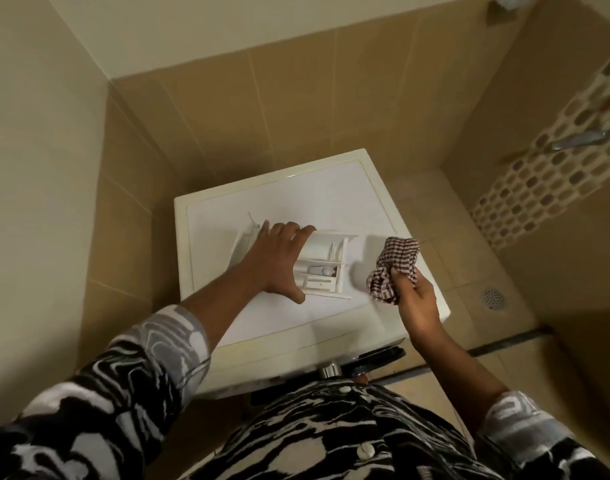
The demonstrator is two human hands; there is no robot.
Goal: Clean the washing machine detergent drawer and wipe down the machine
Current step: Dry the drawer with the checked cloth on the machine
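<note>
Now the drawer (326, 268) is lying out of its slot on top of the machine (331, 195). The left hand (279, 261) is spreading flat across it, gripping nothing, and the right hand (417, 296) is clutching a bunched cloth (395, 265) just beside it. The wiping seems mostly ahead.

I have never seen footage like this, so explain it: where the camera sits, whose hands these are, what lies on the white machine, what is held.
No robot here: one wide-angle camera on a person's head looks down at their own two hands. The white box is a washing machine, seen from above in a tiled room. On its top lies the detergent drawer, pulled out. The left hand is spread over the drawer, fingers straight. The right hand grips a crumpled checked cloth to the right of the drawer.
</note>
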